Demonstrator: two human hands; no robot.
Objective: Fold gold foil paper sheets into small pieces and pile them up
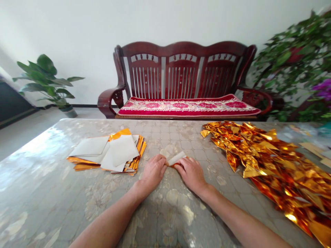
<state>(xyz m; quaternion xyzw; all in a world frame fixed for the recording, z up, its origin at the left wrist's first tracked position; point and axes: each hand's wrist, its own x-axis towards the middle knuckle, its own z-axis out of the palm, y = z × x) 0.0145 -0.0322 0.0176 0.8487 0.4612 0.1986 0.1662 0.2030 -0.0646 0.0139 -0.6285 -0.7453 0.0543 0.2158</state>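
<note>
Between my two hands, low over the table, is a partly folded sheet of foil paper [177, 158], its white back up and a gold edge showing beneath. My left hand [155, 169] pinches its left end with curled fingers. At the right end my right hand [190, 171] has its fingers closed on the same sheet. Left of my hands lies a stack of square foil papers [120, 153], white and gold sides mixed. A large heap of folded gold foil pieces [279, 165] spreads along the right side.
A patterned, shiny cover lies over the table [103, 213]. Beyond its far edge stands a dark red wooden bench [181, 74] with a red floral cushion [190, 106]. Potted plants [51, 82] flank it. Clear plastic [297, 134] lies at the far right.
</note>
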